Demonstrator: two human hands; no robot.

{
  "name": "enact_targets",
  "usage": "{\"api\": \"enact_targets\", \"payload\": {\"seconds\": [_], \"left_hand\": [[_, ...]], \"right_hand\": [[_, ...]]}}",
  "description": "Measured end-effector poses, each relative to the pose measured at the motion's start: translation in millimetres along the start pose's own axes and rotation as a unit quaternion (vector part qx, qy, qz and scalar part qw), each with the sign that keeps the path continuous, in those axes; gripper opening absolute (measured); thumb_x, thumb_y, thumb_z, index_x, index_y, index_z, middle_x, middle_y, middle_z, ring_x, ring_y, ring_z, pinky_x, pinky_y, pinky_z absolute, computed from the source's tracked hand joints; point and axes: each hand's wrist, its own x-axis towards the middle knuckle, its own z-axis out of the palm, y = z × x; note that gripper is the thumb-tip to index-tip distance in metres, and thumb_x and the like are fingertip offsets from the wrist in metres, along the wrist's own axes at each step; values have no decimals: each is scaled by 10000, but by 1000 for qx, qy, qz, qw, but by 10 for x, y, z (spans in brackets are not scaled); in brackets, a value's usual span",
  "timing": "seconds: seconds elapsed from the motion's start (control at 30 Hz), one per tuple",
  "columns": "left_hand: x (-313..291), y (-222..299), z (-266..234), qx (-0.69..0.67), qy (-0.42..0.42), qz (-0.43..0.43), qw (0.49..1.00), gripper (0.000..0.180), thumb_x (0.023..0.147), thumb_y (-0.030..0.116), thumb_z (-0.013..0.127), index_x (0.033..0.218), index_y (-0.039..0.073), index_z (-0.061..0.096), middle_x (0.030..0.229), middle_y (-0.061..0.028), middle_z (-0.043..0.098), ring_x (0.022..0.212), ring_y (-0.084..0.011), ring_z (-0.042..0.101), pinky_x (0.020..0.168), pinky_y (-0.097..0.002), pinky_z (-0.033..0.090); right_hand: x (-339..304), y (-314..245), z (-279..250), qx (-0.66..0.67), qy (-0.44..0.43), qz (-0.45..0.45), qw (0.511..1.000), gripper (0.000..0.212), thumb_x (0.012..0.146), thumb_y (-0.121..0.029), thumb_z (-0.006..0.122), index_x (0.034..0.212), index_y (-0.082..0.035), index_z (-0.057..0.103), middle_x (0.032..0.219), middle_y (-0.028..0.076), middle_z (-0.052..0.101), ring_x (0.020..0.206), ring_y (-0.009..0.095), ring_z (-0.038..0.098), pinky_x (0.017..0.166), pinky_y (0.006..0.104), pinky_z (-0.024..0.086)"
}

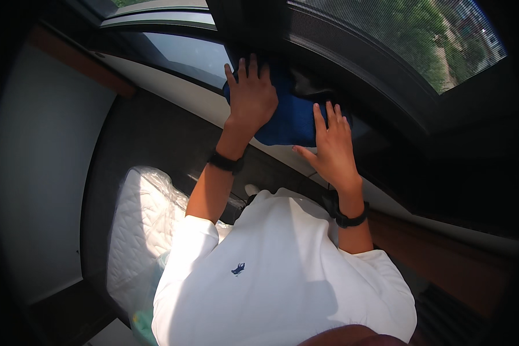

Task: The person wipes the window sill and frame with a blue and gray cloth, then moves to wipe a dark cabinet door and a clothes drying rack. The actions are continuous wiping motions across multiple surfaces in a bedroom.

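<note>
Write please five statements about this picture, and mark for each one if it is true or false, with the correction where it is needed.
1. The left hand is on a blue cloth. True.
2. The right hand is clenched in a fist. False: its fingers are extended.
3. Two dark wristbands are visible. True.
4. The shirt is black. False: it is white.
5. A white quilted item, covered in clear plastic, is in the left part of the picture. True.
</note>
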Motion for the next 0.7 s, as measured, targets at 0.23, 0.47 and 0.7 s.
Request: {"api": "enact_targets", "payload": {"seconds": [0.23,0.47,0.7], "left_hand": [[-84,574,122,-192,-13,77,978,518,996,383,538,1420,85,566,1447,-204,514,1446,-373,388,1223,-558,215],[75,333,199,-219,-36,100,970,487,977,427,590,1390,170,611,1449,-153,529,1432,-326,418,1227,-530,221],[94,287,151,-237,-74,118,961,442,1013,378,550,1425,221,592,1496,-173,503,1459,-330,390,1239,-521,183]], "right_hand": [[-237,132,-271,70,-26,151,986,796,949,-528,648,1476,36,452,1531,327,394,1426,479,405,1174,539,340],[-241,60,-123,-45,97,95,990,695,916,-468,717,1398,-1,535,1460,239,483,1343,401,474,1130,551,352],[-27,-7,12,141,77,78,984,467,939,-282,722,1280,14,602,1274,250,600,1222,374,557,1045,476,423]]}}
